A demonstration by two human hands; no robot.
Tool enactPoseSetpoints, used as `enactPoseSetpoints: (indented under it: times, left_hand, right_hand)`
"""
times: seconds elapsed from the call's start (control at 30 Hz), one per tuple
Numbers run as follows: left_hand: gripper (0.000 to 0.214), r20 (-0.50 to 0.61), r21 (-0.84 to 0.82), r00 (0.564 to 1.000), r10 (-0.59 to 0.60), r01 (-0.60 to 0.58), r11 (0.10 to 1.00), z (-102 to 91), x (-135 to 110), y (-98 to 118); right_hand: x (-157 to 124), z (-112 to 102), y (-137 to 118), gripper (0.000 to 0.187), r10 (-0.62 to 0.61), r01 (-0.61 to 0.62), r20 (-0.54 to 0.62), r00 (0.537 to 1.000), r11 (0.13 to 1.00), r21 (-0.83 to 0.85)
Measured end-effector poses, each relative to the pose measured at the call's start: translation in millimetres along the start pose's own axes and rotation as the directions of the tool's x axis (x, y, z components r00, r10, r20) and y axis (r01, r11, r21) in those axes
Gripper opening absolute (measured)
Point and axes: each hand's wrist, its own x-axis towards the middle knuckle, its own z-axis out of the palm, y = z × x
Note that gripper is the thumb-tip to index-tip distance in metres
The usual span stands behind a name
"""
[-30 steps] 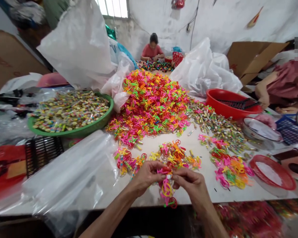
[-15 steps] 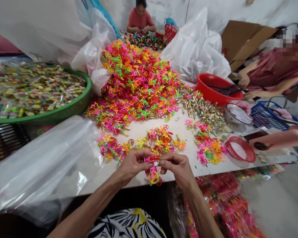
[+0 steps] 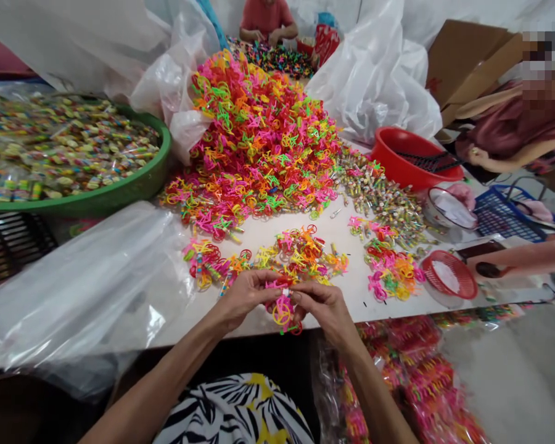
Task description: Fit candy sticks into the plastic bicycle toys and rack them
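Observation:
At the table's near edge, my left hand (image 3: pixel 246 300) pinches a small bright plastic toy (image 3: pixel 283 314) with pink and red parts and a yellow wheel-like ring. From the other side, my right hand (image 3: pixel 322 307) closes thumb and fingers on the same toy, by a small white piece (image 3: pixel 285 292). Fingertips cover part of it, so how the pieces join is hidden. Just beyond my hands lies a loose cluster of similar toys (image 3: pixel 300 250), some with candy-filled tubes. Another small group of toys (image 3: pixel 393 268) rests to the right.
A tall heap of plastic toys (image 3: pixel 263 142) covers the table's middle, beside a pile of small filled tubes (image 3: pixel 383 194). A green basin (image 3: pixel 166 145) stands left, a red basin (image 3: pixel 383 154) and red basket (image 3: pixel 472 287) right. Two other people (image 3: pixel 268 18) work nearby.
The view has tilted slightly down. Both hands keep their pinch on the toy with little movement. The person at right has drawn a hand back from the red basin.

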Motion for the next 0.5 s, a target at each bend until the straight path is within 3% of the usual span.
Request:
enactPoseSetpoints:
  times: [0.07, 0.13, 0.23, 0.3, 0.4, 0.5]
  left_hand:
    - [0.033, -0.012, -0.01, 1.0, 0.016, -0.016, 1.0, 0.9, 1.3, 3.0]
    - [0.036, -0.099, -0.059, 0.994, 0.056, -0.062, 0.996, 6.1, 2.9, 4.3]
    - [0.028, -0.21, -0.216, 0.977, 0.035, -0.082, 0.973, 17.5, 5.8, 2.3]
    - [0.024, -0.247, -0.325, 0.969, -0.019, -0.065, 0.943, 22.9, 8.4, -0.1]
    - [0.026, -0.27, -0.391, 0.959, -0.084, -0.03, 0.92, 25.2, 13.6, -1.4]
    - [0.026, -0.28, -0.349, 0.955, -0.098, -0.007, 0.937, 27.4, 16.6, 1.9]
  right_hand:
    - [0.3, 0.2, 2.4, 0.022, 0.002, -0.002, 0.009, 1.0, 1.0, -0.015]
    - [-0.7, 4.5, 3.2, 0.02, -0.053, 0.049, -0.113, 0.992, 0.998, -0.043]
    - [-1.7, 18.5, 3.6, 0.017, -0.181, 0.156, -0.314, 0.932, 0.983, -0.101]
    - [1.0, 28.2, 4.8, 0.015, -0.274, 0.229, -0.378, 0.884, 0.96, -0.162]
    - [8.5, 35.1, 8.2, 0.017, -0.354, 0.291, -0.442, 0.824, 0.934, -0.205]
    - [12.0, 34.1, 9.6, 0.021, -0.338, 0.281, -0.454, 0.824, 0.941, -0.19]
